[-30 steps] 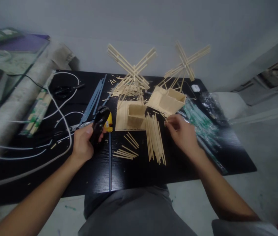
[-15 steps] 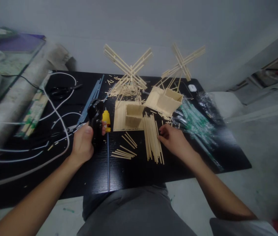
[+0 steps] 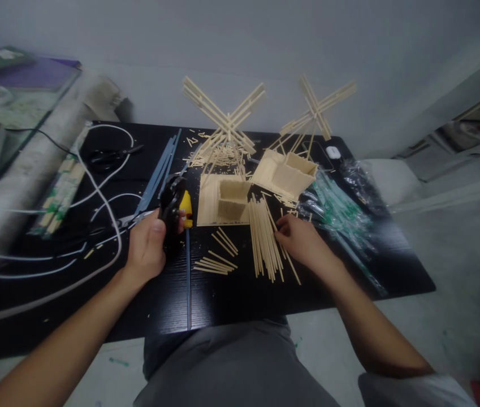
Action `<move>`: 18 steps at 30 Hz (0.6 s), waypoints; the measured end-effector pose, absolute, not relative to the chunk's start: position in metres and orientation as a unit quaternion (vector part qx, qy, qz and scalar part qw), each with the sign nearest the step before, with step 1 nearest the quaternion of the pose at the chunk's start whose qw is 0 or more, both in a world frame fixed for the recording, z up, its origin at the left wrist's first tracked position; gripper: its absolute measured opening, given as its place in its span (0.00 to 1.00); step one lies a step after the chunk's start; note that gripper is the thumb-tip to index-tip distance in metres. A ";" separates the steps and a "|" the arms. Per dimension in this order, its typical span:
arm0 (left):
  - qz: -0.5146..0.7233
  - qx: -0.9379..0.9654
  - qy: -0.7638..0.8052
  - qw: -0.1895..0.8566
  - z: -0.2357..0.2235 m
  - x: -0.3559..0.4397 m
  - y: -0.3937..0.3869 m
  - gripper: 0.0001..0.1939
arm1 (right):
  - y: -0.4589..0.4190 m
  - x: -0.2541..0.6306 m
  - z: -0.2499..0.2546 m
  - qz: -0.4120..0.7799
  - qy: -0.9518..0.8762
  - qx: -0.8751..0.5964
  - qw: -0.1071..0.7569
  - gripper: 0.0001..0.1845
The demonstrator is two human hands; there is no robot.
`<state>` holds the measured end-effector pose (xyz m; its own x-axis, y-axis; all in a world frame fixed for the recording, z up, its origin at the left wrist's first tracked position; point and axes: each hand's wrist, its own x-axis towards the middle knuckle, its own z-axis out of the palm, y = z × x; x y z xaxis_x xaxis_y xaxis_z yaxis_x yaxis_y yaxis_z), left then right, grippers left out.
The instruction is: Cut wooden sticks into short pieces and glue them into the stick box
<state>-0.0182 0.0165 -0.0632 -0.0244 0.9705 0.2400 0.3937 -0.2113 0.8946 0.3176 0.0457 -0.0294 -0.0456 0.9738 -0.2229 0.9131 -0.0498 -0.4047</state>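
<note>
My left hand is wrapped around a black and yellow glue gun, its nozzle pointing away from me over the black table. My right hand rests at the right side of a pile of thin wooden sticks, fingers pinched on one stick that slants out toward the table's front. Just beyond the pile stand two small open stick boxes, one in the middle and one to its right. Behind them rise two X-shaped stick frames.
White cables loop over the table's left half, beside blue strips and black scissors. A few short sticks lie near the front. Clear green-printed wrappers lie at the right. A rolled mat leans at the left.
My right hand came down from near the right box to the stick pile and pulled one stick out at a slant. The glue gun tilted slightly in my left hand.
</note>
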 end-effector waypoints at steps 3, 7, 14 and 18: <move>0.443 0.661 0.545 0.264 -0.061 -0.020 0.016 0.37 | 0.042 0.320 -0.024 0.261 -0.695 -0.646 0.176 0.07; 0.406 0.702 0.556 0.182 -0.056 -0.019 0.017 0.29 | 0.027 0.310 -0.008 0.440 -0.664 -0.522 0.305 0.08; 0.371 0.740 0.546 0.126 -0.052 -0.015 0.016 0.21 | 0.011 0.285 0.007 0.579 -0.643 -0.391 0.314 0.15; 0.344 0.757 0.541 0.128 -0.051 -0.014 0.015 0.20 | 0.015 0.278 0.001 0.602 -0.649 -0.349 0.309 0.27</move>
